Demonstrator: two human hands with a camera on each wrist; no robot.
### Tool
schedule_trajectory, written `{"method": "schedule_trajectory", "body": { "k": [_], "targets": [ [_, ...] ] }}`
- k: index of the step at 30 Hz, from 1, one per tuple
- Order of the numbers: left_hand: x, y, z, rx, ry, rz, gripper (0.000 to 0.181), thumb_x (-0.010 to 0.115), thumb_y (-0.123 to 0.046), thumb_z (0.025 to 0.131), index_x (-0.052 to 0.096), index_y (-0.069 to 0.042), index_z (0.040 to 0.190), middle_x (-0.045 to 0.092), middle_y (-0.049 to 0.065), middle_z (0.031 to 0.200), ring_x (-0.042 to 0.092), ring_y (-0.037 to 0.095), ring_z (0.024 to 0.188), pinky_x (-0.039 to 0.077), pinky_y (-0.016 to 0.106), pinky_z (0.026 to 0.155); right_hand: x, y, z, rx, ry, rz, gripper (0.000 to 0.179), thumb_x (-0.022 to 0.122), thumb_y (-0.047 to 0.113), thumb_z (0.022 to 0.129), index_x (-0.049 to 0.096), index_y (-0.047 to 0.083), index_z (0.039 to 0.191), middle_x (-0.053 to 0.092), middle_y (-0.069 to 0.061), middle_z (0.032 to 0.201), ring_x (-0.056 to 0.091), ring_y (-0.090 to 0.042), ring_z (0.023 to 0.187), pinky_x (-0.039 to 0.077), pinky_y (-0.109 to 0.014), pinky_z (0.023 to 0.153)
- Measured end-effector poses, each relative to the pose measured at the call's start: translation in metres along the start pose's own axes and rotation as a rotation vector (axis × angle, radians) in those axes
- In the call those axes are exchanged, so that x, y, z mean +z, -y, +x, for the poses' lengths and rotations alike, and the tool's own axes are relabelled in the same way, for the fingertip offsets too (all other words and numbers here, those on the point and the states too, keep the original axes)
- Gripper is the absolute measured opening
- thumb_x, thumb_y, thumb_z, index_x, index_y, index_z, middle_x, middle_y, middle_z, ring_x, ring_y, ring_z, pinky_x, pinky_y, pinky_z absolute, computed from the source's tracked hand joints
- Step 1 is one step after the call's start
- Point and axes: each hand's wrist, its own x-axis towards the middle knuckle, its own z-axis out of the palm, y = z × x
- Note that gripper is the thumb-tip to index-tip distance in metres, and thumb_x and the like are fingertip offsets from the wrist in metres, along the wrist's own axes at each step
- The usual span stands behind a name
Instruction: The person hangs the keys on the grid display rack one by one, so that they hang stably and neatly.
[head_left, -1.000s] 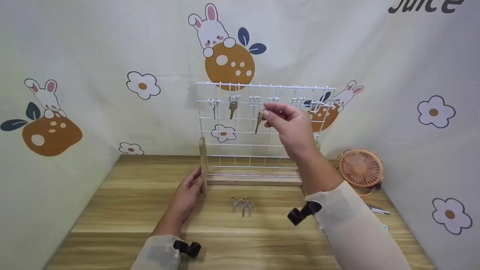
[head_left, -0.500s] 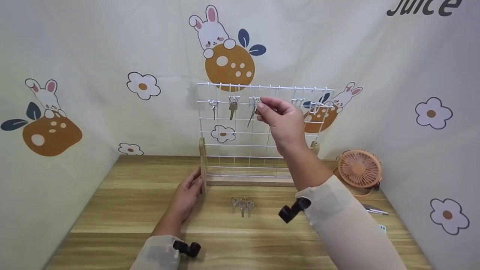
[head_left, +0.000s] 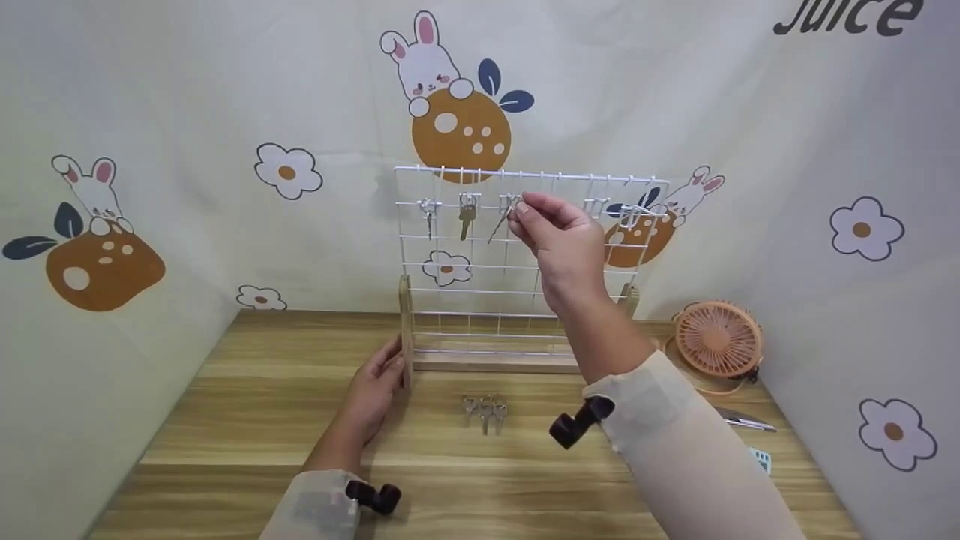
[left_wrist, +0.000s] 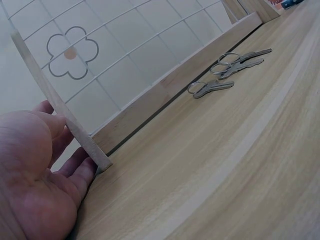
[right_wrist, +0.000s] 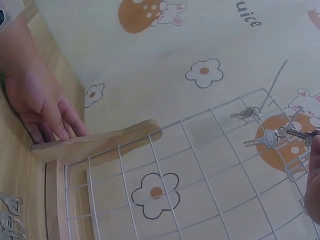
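A white wire grid rack (head_left: 517,289) with wooden side posts stands on the table, hooks along its upper part. My right hand (head_left: 566,251) pinches a key (head_left: 497,226) between thumb and fingertips, close to the third hook (head_left: 508,199) from the left. Whether the key's ring is over that hook cannot be seen, as the fingers cover it. Two keys, a silver one (head_left: 430,216) and a brassy one (head_left: 467,217), hang from hooks to its left. Low on the left post (left_wrist: 60,102), my left hand (left_wrist: 37,165) rests its fingers against the outer side.
Three ringed keys (left_wrist: 212,88) lie on the table in front of the rack base. An orange fan (head_left: 718,339) stands to the right. Beside the right sleeve are a metal tool (head_left: 750,421) and a pale blue item (head_left: 760,459), both partly hidden. Printed cloth hangs behind.
My right hand has moved left with the key, from right of the third hook up to it. The key now tilts more. My left hand has stayed at the post.
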Motion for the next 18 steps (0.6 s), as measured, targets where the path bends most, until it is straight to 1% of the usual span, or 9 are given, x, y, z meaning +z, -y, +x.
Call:
{"method": "schedule_trajectory", "body": {
  "k": [4, 6, 8, 11, 13, 15, 17, 18],
  "targets": [
    [0.0, 0.001, 0.0, 0.008, 0.001, 0.011, 0.051, 0.051, -0.022, 0.115, 0.042, -0.021, 0.165, 0.041, 0.007, 0.172, 0.042, 0.028, 0.158, 0.038, 0.048, 0.13, 0.001, -0.001, 0.001, 0.005, -0.003, -0.008, 0.028, 0.077, 0.001, 0.096, 0.074, -0.006, 0.124, 0.074, -0.013, 0.11, 0.08, -0.026, 0.102, 0.065, -0.033, 0.095],
    [-0.001, 0.001, 0.0, 0.005, -0.004, 0.006, 0.052, 0.051, -0.022, 0.114, 0.042, -0.02, 0.165, 0.041, 0.006, 0.172, 0.043, 0.028, 0.158, 0.038, 0.047, 0.13, 0.002, -0.002, 0.001, 0.007, 0.0, -0.012, 0.03, 0.077, 0.002, 0.097, 0.073, -0.006, 0.125, 0.074, -0.013, 0.111, 0.08, -0.025, 0.102, 0.065, -0.033, 0.095],
    [0.0, 0.002, 0.0, 0.001, -0.009, 0.001, 0.052, 0.051, -0.022, 0.114, 0.042, -0.019, 0.165, 0.041, 0.006, 0.172, 0.043, 0.028, 0.158, 0.038, 0.046, 0.13, 0.003, -0.003, 0.001, 0.01, 0.005, -0.013, 0.031, 0.077, 0.003, 0.097, 0.072, -0.007, 0.126, 0.074, -0.014, 0.112, 0.08, -0.028, 0.105, 0.065, -0.033, 0.095],
    [0.0, 0.001, -0.001, -0.005, -0.016, 0.0, 0.052, 0.052, -0.022, 0.114, 0.042, -0.019, 0.165, 0.041, 0.007, 0.172, 0.043, 0.029, 0.158, 0.039, 0.046, 0.13, 0.002, -0.008, 0.0, 0.016, 0.012, -0.023, 0.031, 0.077, 0.004, 0.097, 0.073, -0.006, 0.126, 0.073, -0.014, 0.113, 0.079, -0.029, 0.108, 0.065, -0.032, 0.096],
    [0.001, 0.001, 0.0, -0.007, -0.018, 0.005, 0.052, 0.052, -0.022, 0.114, 0.042, -0.019, 0.165, 0.041, 0.006, 0.172, 0.043, 0.029, 0.158, 0.039, 0.046, 0.13, -0.001, -0.013, -0.001, 0.016, 0.012, -0.027, 0.029, 0.077, 0.004, 0.097, 0.074, -0.004, 0.125, 0.074, -0.014, 0.114, 0.08, -0.027, 0.106, 0.065, -0.032, 0.096],
    [0.001, 0.0, -0.001, 0.003, -0.006, 0.013, 0.053, 0.052, -0.023, 0.114, 0.041, -0.021, 0.166, 0.041, 0.005, 0.173, 0.042, 0.028, 0.158, 0.039, 0.047, 0.129, -0.005, -0.02, -0.001, 0.019, 0.004, -0.013, 0.026, 0.076, 0.003, 0.097, 0.075, -0.004, 0.123, 0.074, -0.016, 0.113, 0.08, -0.022, 0.099, 0.065, -0.032, 0.095],
    [0.0, -0.001, -0.001, 0.012, 0.005, 0.022, 0.053, 0.051, -0.023, 0.115, 0.041, -0.023, 0.166, 0.04, 0.004, 0.173, 0.041, 0.028, 0.158, 0.04, 0.048, 0.129, -0.01, -0.03, -0.002, 0.029, -0.004, 0.006, 0.025, 0.076, 0.001, 0.097, 0.074, -0.007, 0.122, 0.074, -0.019, 0.113, 0.08, -0.019, 0.093, 0.066, -0.032, 0.093],
    [0.0, -0.001, -0.002, 0.019, 0.011, 0.027, 0.053, 0.051, -0.023, 0.115, 0.04, -0.024, 0.166, 0.04, 0.004, 0.173, 0.041, 0.028, 0.159, 0.04, 0.049, 0.129, -0.013, -0.035, -0.003, 0.035, -0.006, 0.012, 0.025, 0.075, -0.001, 0.098, 0.073, -0.008, 0.121, 0.075, -0.019, 0.11, 0.08, -0.018, 0.09, 0.066, -0.032, 0.092]
  ]
}}
